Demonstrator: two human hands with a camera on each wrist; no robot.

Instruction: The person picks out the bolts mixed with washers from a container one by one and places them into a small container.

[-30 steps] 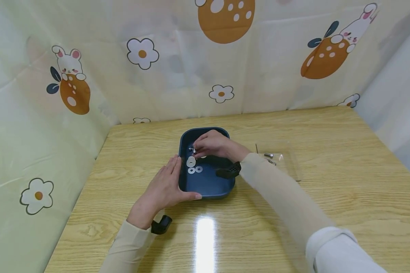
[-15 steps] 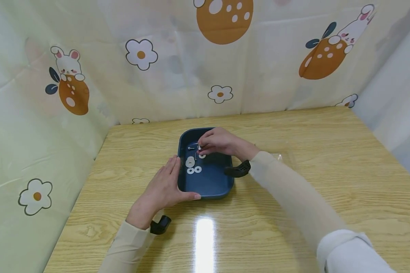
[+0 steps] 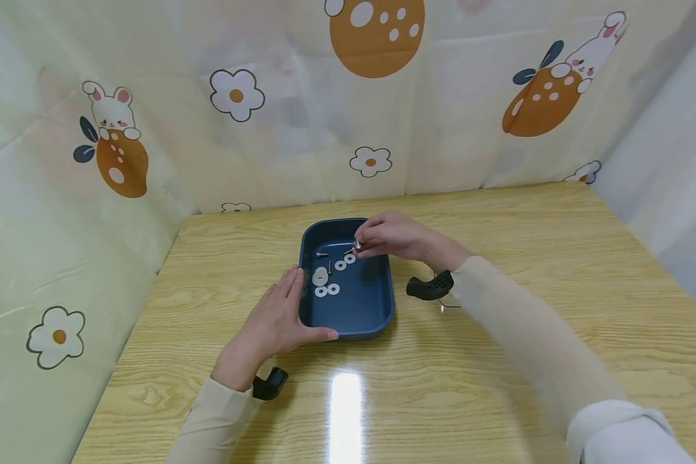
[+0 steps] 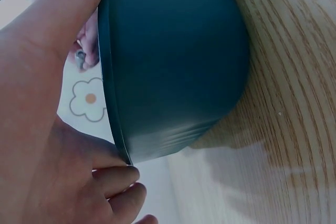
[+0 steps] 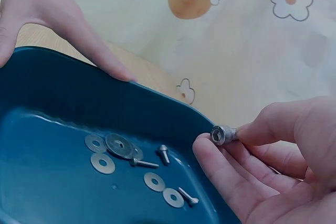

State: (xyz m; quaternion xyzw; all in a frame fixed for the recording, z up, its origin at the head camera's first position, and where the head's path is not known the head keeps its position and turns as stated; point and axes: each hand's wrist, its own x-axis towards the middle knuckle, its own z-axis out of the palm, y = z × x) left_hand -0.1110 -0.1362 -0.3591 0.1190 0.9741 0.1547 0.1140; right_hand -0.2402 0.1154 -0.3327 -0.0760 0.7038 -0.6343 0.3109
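My left hand (image 3: 274,319) rests on the near left corner of a dark blue tray (image 3: 350,312), its thumb along the front rim and its fingers straight along the left side. Between thumb and fingertips, my right hand (image 3: 396,237) pinches a silver socket-head bolt (image 5: 224,135) over the tray's far right part. Its knurled head with the hex recess faces the right wrist view; fingers cover most of the shank. Inside the tray lie several flat washers (image 5: 103,163) and three small screws (image 5: 164,154). Two of the larger washers (image 5: 119,146) overlap.
A clear plastic bag (image 3: 449,301) lies on the wooden table (image 3: 499,386) right of the tray, mostly behind my right forearm. A patterned curtain (image 3: 301,129) hangs along the back and sides of the table. Each wrist wears a black camera mount (image 3: 269,385).
My right hand has moved right and a little up with the bolt, uncovering more washers and screws in the tray. My left hand keeps its place on the tray corner.
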